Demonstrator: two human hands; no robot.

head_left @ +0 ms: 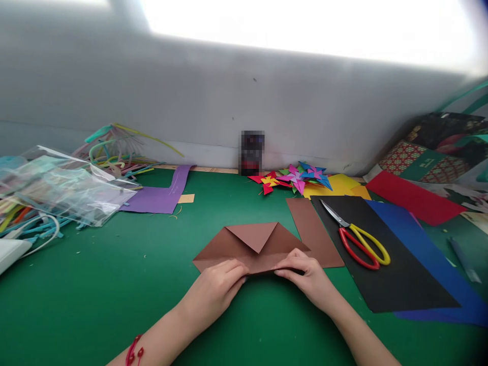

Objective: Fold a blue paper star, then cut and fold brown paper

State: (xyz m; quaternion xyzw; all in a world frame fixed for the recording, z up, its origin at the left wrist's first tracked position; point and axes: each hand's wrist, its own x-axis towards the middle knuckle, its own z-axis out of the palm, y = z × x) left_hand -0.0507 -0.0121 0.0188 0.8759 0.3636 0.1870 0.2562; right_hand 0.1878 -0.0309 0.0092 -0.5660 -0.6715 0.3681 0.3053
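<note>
A brown sheet of paper (247, 241) lies in front of me on the green tabletop (145, 305). Its far corner is folded down into a triangle pointing toward me, and its near edge is folded too. My left hand (224, 282) pinches that near edge left of the middle, fingers pressed together. On the other side, my right hand (303, 274) grips the same edge between thumb and fingers. The paper's near edge is lifted slightly, and parts of it are hidden under my fingers. A brown paper strip (320, 239) lies just beyond my right hand.
Scissors (360, 241) with red and yellow handles rest on black paper (404, 277), over blue paper (430, 259). Folded paper stars (299, 178) lie at the back. Purple paper (152, 199) and a clear plastic bag (91, 195) are left; red paper (415, 198) is right.
</note>
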